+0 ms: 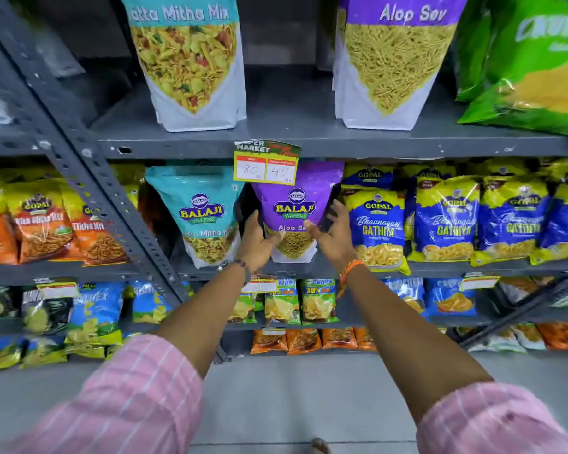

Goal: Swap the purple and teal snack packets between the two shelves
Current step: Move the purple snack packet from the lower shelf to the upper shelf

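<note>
Both arms reach at the middle shelf (309, 271). The left hand (258, 239) and right hand (336, 235) are spread, fingers apart, flanking the purple Aloo Sev packet (297, 204) standing there; whether they touch it is unclear. The teal Khatta Mitha packet (199, 211) stands upright just beside it. Above, a larger teal pack (187, 60) and purple pack (395, 60) stand well apart.

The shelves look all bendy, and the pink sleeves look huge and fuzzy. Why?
Head view: a wide-angle lens bows the grey shelf edge and stretches the nearby pink sleeves; the right hand is slightly motion-blurred; the purple Aloo Sev packet between the hands stays sharp.
</note>
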### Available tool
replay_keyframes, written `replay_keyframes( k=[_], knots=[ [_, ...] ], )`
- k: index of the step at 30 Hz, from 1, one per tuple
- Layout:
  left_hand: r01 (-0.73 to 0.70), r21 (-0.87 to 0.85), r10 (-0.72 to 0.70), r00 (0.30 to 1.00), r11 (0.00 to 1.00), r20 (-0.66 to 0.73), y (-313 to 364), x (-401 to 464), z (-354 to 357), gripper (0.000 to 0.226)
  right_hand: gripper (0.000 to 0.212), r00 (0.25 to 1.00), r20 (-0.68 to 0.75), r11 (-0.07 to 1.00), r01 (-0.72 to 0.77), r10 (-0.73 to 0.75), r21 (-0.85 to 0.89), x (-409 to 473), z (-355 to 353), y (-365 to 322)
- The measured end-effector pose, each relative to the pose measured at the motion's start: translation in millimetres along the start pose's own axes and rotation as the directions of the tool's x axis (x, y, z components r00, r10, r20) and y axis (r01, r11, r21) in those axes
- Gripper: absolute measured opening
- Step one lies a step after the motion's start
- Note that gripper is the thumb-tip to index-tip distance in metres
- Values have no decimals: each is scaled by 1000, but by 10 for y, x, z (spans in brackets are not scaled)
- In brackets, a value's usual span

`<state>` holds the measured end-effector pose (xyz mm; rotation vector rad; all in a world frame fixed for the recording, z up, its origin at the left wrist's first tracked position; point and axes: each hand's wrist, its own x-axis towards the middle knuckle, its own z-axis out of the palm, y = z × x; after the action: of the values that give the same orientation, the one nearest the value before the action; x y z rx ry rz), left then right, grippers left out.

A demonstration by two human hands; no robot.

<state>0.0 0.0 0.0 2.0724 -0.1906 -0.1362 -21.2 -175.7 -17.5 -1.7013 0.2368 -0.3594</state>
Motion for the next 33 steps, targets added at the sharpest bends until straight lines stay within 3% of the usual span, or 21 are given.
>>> replay_keyframes(
  k=[1,7,10,13,19,27,33],
  knots=[
    [-9,-64,9,1000,998,-11,24,58,9,72,83,1000,18,1000,-3,3,8,70,-29,15],
    [47,-56,-48,999,997,-24,185,234,-8,72,68,973,214,996,-88,88,-8,415,-146,89],
    [-45,-8,44,994,999,-98,28,282,-6,50,54,984,173,997,-37,48,-61,457,-151,174],
    [-94,-101,81,989,990,-126,-109,187,57,41,39,994,111,998,-14,21,-59,306,-172,137],
    [-133,-128,118,986,983,-119,-210,-273,139,24,33,995,100,999,27,-23,-36,-243,-334,54],
    [-301,-80,278,936,950,-218,-116,-1075,-7,24,31,977,213,1000,-19,22,-14,-850,-580,-345],
    [-417,-188,352,886,889,-302,431,-1270,-470,26,24,965,254,998,58,-65,34,-975,-692,-1152]
  ],
)
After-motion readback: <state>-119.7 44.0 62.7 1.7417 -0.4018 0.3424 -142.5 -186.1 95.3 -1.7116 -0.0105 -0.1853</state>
